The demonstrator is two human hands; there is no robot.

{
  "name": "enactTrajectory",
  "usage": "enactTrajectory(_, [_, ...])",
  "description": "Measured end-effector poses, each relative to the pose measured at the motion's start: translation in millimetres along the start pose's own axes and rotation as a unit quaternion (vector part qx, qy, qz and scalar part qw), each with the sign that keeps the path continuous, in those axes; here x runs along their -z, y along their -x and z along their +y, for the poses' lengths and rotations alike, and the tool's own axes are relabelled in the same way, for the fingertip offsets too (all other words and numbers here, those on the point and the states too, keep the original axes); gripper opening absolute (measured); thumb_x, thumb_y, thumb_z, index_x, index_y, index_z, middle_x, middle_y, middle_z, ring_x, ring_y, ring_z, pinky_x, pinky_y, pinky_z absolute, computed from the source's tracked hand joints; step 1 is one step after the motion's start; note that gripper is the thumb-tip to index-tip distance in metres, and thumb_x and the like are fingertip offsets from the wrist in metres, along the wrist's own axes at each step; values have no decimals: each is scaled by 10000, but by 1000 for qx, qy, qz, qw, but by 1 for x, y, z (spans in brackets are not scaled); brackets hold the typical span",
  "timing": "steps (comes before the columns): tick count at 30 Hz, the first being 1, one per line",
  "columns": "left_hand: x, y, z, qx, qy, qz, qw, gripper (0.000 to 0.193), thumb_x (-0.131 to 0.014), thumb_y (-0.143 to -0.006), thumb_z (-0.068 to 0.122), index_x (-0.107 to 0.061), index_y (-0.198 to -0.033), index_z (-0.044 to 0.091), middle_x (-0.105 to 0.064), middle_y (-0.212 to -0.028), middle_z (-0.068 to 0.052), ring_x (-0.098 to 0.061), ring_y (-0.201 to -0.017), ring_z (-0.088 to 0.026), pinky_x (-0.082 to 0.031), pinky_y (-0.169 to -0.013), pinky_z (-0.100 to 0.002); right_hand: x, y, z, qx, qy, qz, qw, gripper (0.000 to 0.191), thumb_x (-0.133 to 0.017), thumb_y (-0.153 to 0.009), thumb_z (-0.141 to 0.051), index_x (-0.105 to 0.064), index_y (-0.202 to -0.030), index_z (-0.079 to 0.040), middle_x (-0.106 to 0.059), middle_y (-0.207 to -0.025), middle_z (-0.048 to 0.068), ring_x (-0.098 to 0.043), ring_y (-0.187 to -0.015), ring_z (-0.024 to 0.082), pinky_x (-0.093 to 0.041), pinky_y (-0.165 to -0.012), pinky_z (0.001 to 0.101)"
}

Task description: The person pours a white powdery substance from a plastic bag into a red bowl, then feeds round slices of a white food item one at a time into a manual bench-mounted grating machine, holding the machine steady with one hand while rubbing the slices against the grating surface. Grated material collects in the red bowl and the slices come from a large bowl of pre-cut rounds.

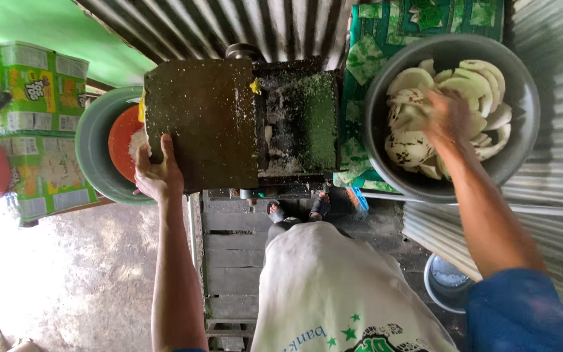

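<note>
White coconut pieces (451, 91) heaped in grey basin (522, 140), far right of grater machine (229, 124). Right hand (447, 117) reaching among them, blurred, grip unclear. Left hand (158, 176) gripping machine's left edge beside green bowl (92, 150).

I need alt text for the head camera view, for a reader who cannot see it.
Seen from above, a person's right hand reaches into a large grey bowl of pale slices, while the left hand rests on a dark machine cover. A green basin stands left.
</note>
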State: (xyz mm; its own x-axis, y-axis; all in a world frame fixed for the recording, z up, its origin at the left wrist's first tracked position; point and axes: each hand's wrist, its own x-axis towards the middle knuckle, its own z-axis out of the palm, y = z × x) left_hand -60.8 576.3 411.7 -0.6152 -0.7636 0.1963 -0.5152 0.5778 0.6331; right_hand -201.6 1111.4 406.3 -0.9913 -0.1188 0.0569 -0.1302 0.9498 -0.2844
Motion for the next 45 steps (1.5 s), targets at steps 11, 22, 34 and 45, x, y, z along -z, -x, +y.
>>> enactTrajectory(11, [-1, -4, 7, 40, -8, -2, 999, 539, -787, -874, 613, -770, -1066, 110, -792, -949, -108, -742, -837, -290, -542, -785, -437, -17, -51, -34, -114, -260, -102, 953, 318, -732, -1004, -73, -741, -1311, -155, -716, -1287, 165, -661, -1159, 310, -510, -1004, 481])
enactTrajectory(22, [-4, -6, -2, 34, -9, 3, 999, 606, -761, -879, 681, -768, -1098, 116, -799, -983, -129, -759, -876, -295, -555, -809, -428, 28, -10, -21, -62, -732, -151, 662, 593, -639, -981, 23, -499, -1554, -48, -645, -1405, 129, -693, -1202, 215, -599, -890, 302])
enactTrajectory(34, [4, -11, -5, 40, -18, 6, 999, 628, -755, -850, 702, -764, -1066, 113, -792, -963, -131, -754, -869, -329, -560, -798, -438, -24, 6, -175, 121, -389, -251, 878, 631, -734, -872, -34, -569, -1475, -114, -697, -1252, 134, -718, -936, 203, -623, -822, 343])
enactTrajectory(45, [6, -13, -12, 9, -9, 10, 1000, 600, -741, -861, 662, -749, -1078, 103, -777, -991, -146, -736, -884, -385, -554, -776, -485, -65, 43, -220, 197, -25, -51, 979, 301, -821, -890, -277, -767, -1161, -157, -657, -991, 120, -625, -1031, 329, -468, -903, 480])
